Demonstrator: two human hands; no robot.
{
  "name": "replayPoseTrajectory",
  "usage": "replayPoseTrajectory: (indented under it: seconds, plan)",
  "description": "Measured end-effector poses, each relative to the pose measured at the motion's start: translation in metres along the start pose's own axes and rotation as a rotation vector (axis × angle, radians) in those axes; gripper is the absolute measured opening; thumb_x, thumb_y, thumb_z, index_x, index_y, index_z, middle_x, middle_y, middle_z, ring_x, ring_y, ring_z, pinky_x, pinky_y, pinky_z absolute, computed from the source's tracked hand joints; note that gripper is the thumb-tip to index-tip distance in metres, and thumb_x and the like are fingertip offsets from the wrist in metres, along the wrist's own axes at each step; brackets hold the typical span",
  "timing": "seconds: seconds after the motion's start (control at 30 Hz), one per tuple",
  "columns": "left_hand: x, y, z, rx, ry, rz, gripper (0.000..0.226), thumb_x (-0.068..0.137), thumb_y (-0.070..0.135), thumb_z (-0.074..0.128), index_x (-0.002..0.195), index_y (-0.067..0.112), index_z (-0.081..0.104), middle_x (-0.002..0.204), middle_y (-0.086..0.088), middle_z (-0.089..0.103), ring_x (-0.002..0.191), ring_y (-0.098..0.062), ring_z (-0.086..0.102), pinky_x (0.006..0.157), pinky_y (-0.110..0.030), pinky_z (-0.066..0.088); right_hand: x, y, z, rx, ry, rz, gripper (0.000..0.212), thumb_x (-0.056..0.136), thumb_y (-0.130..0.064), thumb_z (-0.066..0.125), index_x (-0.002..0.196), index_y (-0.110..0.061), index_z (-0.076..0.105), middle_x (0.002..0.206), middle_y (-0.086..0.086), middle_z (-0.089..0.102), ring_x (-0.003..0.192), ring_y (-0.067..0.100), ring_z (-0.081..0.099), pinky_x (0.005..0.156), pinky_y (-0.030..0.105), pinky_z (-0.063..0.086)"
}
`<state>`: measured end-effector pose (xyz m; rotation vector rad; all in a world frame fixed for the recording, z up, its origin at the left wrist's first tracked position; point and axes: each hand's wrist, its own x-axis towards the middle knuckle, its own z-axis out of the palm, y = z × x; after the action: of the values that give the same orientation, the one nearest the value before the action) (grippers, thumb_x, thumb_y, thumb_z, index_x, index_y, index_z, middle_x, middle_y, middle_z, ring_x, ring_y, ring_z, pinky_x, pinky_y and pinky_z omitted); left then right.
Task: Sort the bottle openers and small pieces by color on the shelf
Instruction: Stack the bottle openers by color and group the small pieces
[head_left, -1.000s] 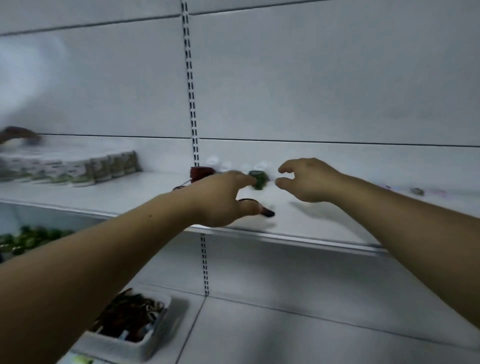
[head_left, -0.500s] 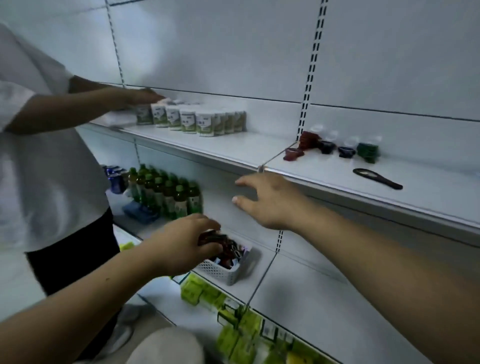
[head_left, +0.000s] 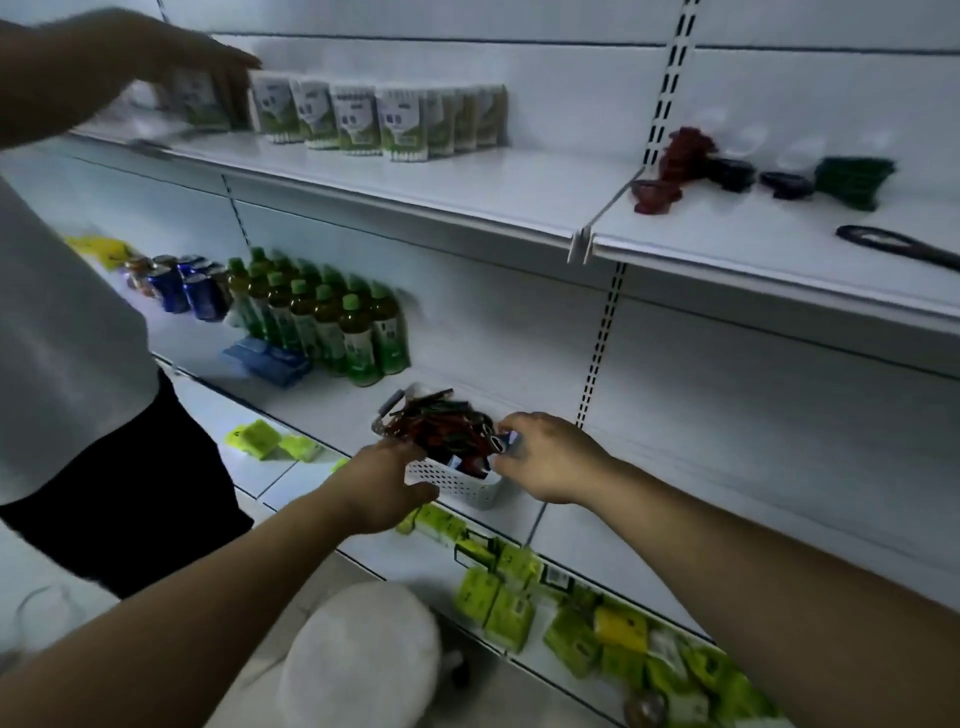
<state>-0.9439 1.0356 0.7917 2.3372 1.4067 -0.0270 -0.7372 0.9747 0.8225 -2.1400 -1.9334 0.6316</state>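
A white perforated basket (head_left: 457, 484) stands at the front edge of the middle shelf (head_left: 322, 408), heaped with red and dark bottle openers (head_left: 441, 428) that lie crossed over one another. Several handles jut over the far left rim, pointing up and to the left. The left hand (head_left: 382, 488) is at the basket's near left corner, back toward the camera. Its fingers curl out of sight over the rim, so whether they grip the rim or an opener cannot be told. The right hand (head_left: 550, 457) is at the basket's right side, its fingers (head_left: 514, 423) bent close together and pinching a small dark piece (head_left: 503, 445) at the edge of the heap. On the upper shelf (head_left: 519, 195), right of the divider, lie a red pile (head_left: 681, 153), a loose red piece (head_left: 655, 197), two dark pieces (head_left: 730, 174) (head_left: 787, 185) and a green pile (head_left: 852, 182), in a row from left to right. Nearer the shelf's front, a black bottle opener (head_left: 898, 245) lies flat, its long axis running left to right, ring end to the left. To the left, another person's hand (head_left: 208, 57) reaches a row of green-and-white cartons (head_left: 358, 122); green-capped bottles (head_left: 322, 322) stand on the middle shelf.
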Motion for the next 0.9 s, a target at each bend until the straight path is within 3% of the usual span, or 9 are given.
replayPoseTrajectory:
  seconds: [0.13,0.2,0.3,0.37,0.47,0.53,0.73,0.83,0.9]
  plan:
    - [0.067,-0.033,-0.003,0.029,-0.008,0.087,0.058,0.084,0.046,0.064,0.134,0.022,0.050,0.135,-0.007,0.048,0.122,-0.027,0.047,0.098,-0.032,0.042,0.058,-0.001,0.034,0.061,-0.010,0.085,0.065,0.089,-0.045,0.059,0.144,-0.020,0.035,0.140,0.009,0.044,0.125,0.027,0.045,0.099,0.032,0.041]
    - [0.104,-0.054,-0.002,0.079,-0.024,0.100,0.073,0.073,0.062,0.055,0.136,0.026,0.046,0.136,-0.007,0.047,0.124,-0.030,0.044,0.099,-0.039,0.042,0.087,-0.002,0.054,0.103,-0.010,0.117,0.072,0.088,-0.044,0.062,0.148,-0.021,0.030,0.143,0.009,0.041,0.129,0.027,0.042,0.103,0.033,0.038]
    - [0.158,-0.085,0.007,0.200,-0.078,0.070,0.102,0.068,0.075,0.051,0.151,0.030,0.013,0.158,-0.010,0.013,0.144,-0.035,0.008,0.115,-0.052,0.020,0.132,0.002,0.086,0.146,0.025,0.174,0.081,0.084,-0.047,0.064,0.150,-0.021,0.024,0.149,0.008,0.033,0.135,0.027,0.035,0.109,0.040,0.033]
    - [0.182,-0.095,0.013,0.175,-0.132,0.060,0.109,0.070,0.070,0.057,0.152,0.027,0.000,0.160,-0.010,-0.001,0.146,-0.032,-0.007,0.117,-0.048,0.005,0.152,0.008,0.101,0.166,0.064,0.215,0.086,0.082,-0.052,0.065,0.150,-0.024,0.020,0.151,0.008,0.028,0.138,0.028,0.029,0.112,0.045,0.027]
    - [0.209,-0.109,0.030,0.035,-0.248,0.083,0.129,0.049,0.075,0.054,0.152,0.025,-0.005,0.160,-0.004,-0.004,0.146,-0.022,-0.010,0.115,-0.039,0.012,0.170,0.023,0.124,0.180,0.071,0.260,0.091,0.080,-0.054,0.066,0.151,-0.025,0.016,0.154,0.008,0.021,0.142,0.028,0.019,0.115,0.046,0.020]
    - [0.217,-0.115,0.040,0.093,-0.262,0.116,0.127,0.051,0.075,0.054,0.152,0.027,-0.006,0.160,-0.004,-0.009,0.145,-0.017,-0.017,0.114,-0.041,0.014,0.174,0.034,0.132,0.201,0.078,0.282,0.093,0.080,-0.054,0.067,0.151,-0.025,0.015,0.153,0.009,0.020,0.143,0.028,0.017,0.116,0.044,0.021]
    - [0.231,-0.127,0.052,0.174,-0.195,0.098,0.118,0.049,0.081,0.047,0.151,0.035,0.007,0.160,-0.010,0.001,0.147,-0.025,-0.003,0.109,-0.043,0.014,0.167,0.051,0.145,0.022,0.032,0.248,0.095,0.087,-0.049,0.062,0.153,-0.017,0.002,0.160,0.009,0.001,0.147,0.027,0.003,0.117,0.034,0.010]
    - [0.228,-0.120,0.062,0.207,-0.158,0.155,0.105,0.067,0.072,0.058,0.151,0.028,0.012,0.158,-0.017,0.005,0.146,-0.023,-0.002,0.108,-0.042,0.014,0.162,0.064,0.149,-0.093,0.035,0.239,0.095,0.088,-0.054,0.057,0.153,-0.016,-0.001,0.161,0.009,-0.002,0.148,0.028,0.001,0.118,0.035,0.009]
    - [0.222,-0.108,0.070,0.198,-0.148,0.174,0.110,0.060,0.078,0.049,0.151,0.028,0.012,0.157,-0.018,0.006,0.144,-0.028,0.006,0.106,-0.041,0.017,0.155,0.075,0.146,-0.122,-0.006,0.276,0.096,0.087,-0.057,0.055,0.153,-0.019,-0.004,0.161,0.008,-0.003,0.148,0.028,-0.001,0.119,0.036,0.010]
